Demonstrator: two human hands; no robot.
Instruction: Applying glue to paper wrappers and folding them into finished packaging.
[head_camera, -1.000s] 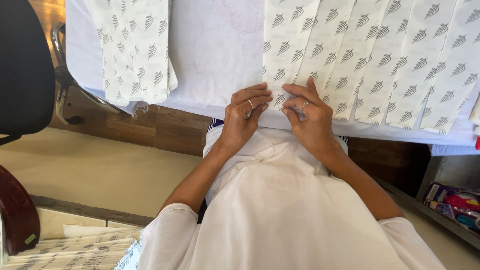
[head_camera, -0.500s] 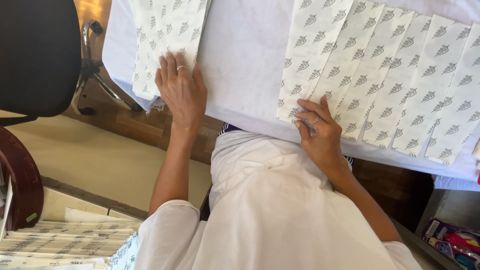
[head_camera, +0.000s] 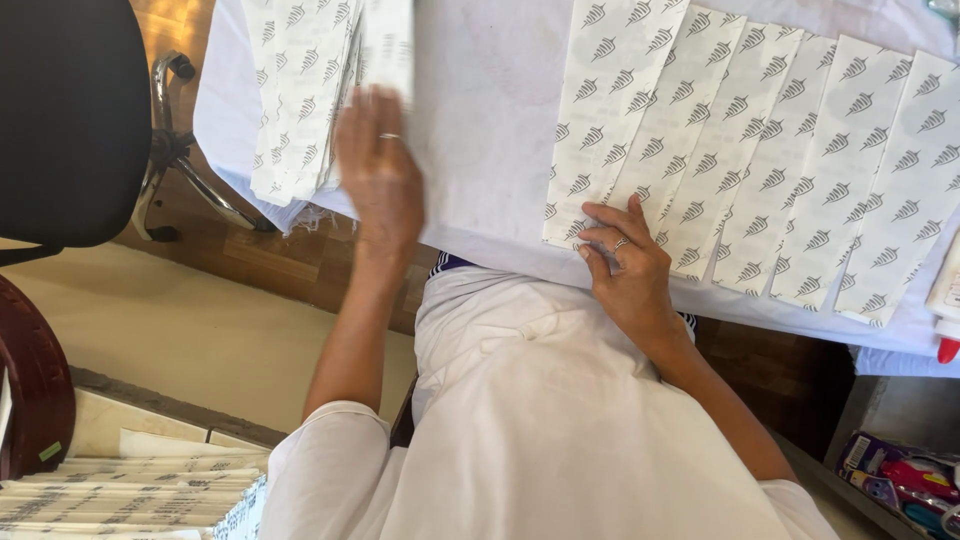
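A: What is the left hand (head_camera: 378, 170) doing?

B: It is raised over the stack of patterned paper strips (head_camera: 300, 90) at the left end of the white-covered table (head_camera: 480, 90). It is blurred with motion. One strip (head_camera: 388, 45) stands lifted at its fingertips, its lower end hidden behind the fingers. Whether the fingers pinch it or only push it up cannot be told through the blur.

A: How does that differ from half a second ago?

B: Then the hand lay flat on the stack, fingers spread and pressing down. Now it has come up off the pile and that single strip has risen with it, clear of the rest.

A: And the right hand (head_camera: 625, 265)?

B: It has hardly moved. It rests at the near edge of the table with its fingers spread and pressed down on the lower end of the leftmost strip in the fanned row of strips (head_camera: 750, 160). A ring shows on one finger.

A: Has the row changed?

B: No, the strips overlap in the same slanting line across the cloth. A second ago both hands were together at that near edge; only the left has gone away to the stack.

A: Anything else nearby?

B: A black chair (head_camera: 70, 120) at the left, and a white bottle with a red tip (head_camera: 945, 320) at the right edge.
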